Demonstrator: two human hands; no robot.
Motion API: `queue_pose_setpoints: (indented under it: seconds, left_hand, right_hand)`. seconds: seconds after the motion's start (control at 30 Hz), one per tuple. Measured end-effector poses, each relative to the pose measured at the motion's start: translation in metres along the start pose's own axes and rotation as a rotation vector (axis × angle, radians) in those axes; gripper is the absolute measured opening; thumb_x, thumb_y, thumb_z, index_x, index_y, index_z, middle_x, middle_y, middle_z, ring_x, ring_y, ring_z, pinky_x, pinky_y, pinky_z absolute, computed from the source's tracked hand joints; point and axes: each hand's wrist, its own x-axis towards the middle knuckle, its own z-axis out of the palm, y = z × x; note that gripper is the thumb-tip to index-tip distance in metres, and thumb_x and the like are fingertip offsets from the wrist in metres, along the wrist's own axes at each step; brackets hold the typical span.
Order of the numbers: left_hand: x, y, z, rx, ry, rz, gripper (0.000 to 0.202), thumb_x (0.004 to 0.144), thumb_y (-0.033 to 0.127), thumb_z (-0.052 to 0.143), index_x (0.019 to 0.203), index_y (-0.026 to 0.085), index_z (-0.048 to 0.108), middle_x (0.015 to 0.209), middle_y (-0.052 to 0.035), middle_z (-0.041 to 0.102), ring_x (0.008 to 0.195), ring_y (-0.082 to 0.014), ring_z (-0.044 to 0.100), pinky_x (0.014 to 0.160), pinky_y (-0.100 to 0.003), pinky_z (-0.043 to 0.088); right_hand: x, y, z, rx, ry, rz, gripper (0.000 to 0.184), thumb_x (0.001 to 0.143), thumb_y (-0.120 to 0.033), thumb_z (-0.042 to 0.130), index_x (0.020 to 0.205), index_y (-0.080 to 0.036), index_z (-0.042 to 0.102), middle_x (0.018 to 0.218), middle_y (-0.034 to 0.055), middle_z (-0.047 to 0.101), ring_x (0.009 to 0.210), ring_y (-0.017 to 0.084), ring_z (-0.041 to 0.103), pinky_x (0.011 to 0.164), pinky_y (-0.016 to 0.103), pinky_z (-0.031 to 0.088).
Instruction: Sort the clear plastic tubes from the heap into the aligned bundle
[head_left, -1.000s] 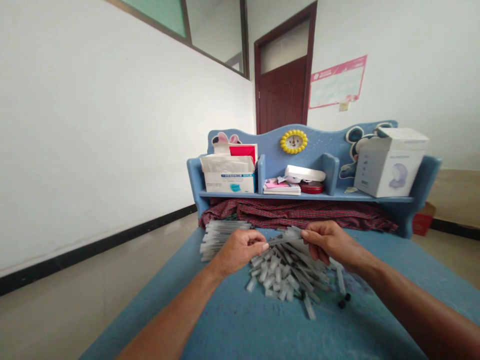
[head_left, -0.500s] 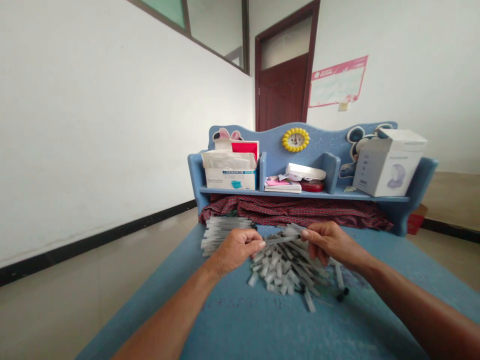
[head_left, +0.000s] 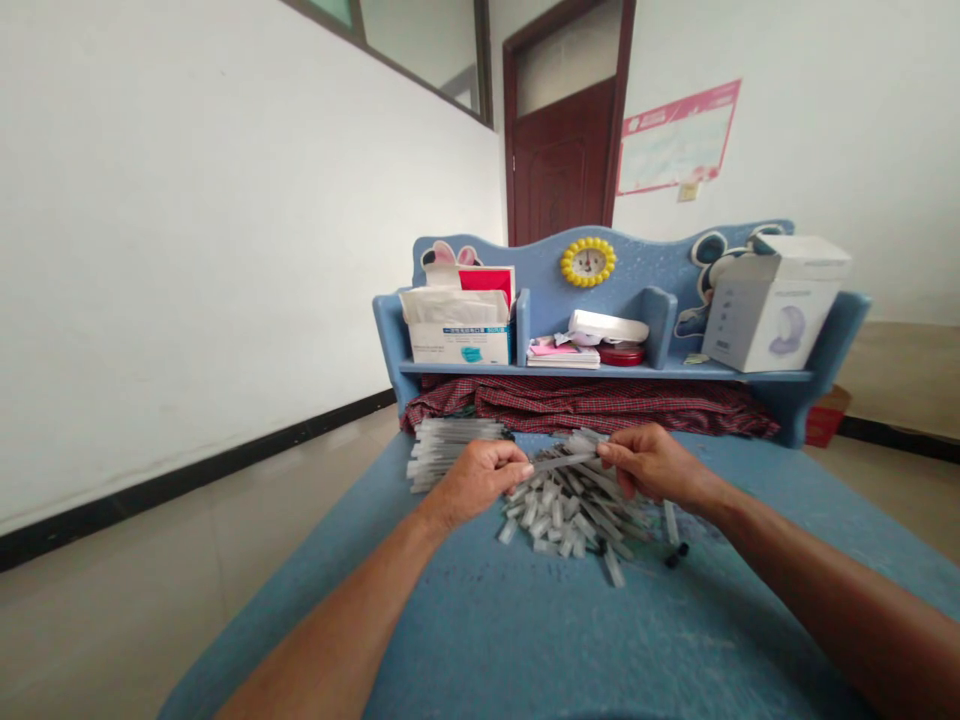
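Between my two hands stretches a slim translucent pen [head_left: 564,462], roughly level above a loose heap. My left hand [head_left: 491,475] is closed in a pinch on its left end. The thumb and fingers of my right hand [head_left: 649,462] close on its right end. Below lies a pile of pen parts [head_left: 559,515]: short clear caps at the front, longer dark-cored pieces behind. A neat stack of translucent pens [head_left: 442,450] lies beyond my left hand, their right ends dark. Two small black pieces [head_left: 677,556] rest right of the pile.
The blue tabletop [head_left: 480,640] carries a raised blue shelf [head_left: 465,370] at its back. On it stand a mask box [head_left: 461,340], papers [head_left: 562,357], a red round tin [head_left: 621,354] and a white carton [head_left: 776,310]. Checked cloth [head_left: 585,405] lies bunched beneath.
The camera view has tilted slightly downward, so the scene sits higher. Both hands still hold the pen over the pile, with little visible movement between them.
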Motion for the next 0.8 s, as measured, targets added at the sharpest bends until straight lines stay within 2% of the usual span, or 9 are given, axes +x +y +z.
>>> queue_pose_setpoints:
  seconds: [0.2, 0.4, 0.63, 0.8]
  left_hand:
    - [-0.0013, 0.0024, 0.0011, 0.008, -0.001, -0.021, 0.02, 0.076, 0.03, 0.055, 0.068, 0.012, 0.063, 0.055, 0.0039, 0.051, 0.054, -0.0099, 0.045, 0.053, -0.02, 0.034]
    - [-0.0014, 0.0041, 0.0008, 0.023, -0.017, -0.012, 0.02, 0.076, 0.03, 0.054, 0.067, 0.013, 0.062, 0.054, 0.0041, 0.05, 0.055, -0.0102, 0.045, 0.054, -0.02, 0.034]
    - [-0.0021, 0.0046, 0.0005, 0.016, -0.018, -0.044, 0.018, 0.075, 0.029, 0.054, 0.068, 0.014, 0.062, 0.055, 0.0046, 0.05, 0.055, -0.0098, 0.044, 0.054, -0.02, 0.033]
    - [-0.0023, 0.0037, 0.0005, -0.001, -0.019, -0.039, 0.019, 0.075, 0.03, 0.054, 0.068, 0.014, 0.061, 0.055, 0.0041, 0.05, 0.055, -0.01, 0.045, 0.054, -0.02, 0.033]
  right_hand:
    - [0.0004, -0.0015, 0.0006, 0.062, -0.062, 0.023, 0.035, 0.078, -0.05, 0.055, 0.064, -0.018, 0.049, 0.04, -0.0042, 0.054, 0.028, 0.004, 0.032, 0.03, 0.018, 0.02]
    - [0.001, -0.0014, 0.0018, 0.063, -0.048, 0.02, 0.041, 0.077, -0.056, 0.053, 0.063, -0.018, 0.049, 0.037, -0.0044, 0.051, 0.027, 0.005, 0.032, 0.03, 0.019, 0.018]
    - [-0.001, -0.0055, 0.002, 0.099, -0.067, 0.026, 0.036, 0.075, -0.05, 0.057, 0.059, -0.019, 0.046, 0.042, -0.0041, 0.055, 0.026, 0.004, 0.032, 0.029, 0.019, 0.018]
    - [-0.0005, -0.0042, 0.0015, 0.148, -0.071, 0.006, 0.038, 0.074, -0.053, 0.057, 0.061, -0.018, 0.047, 0.044, -0.0033, 0.058, 0.025, 0.004, 0.033, 0.028, 0.018, 0.017]
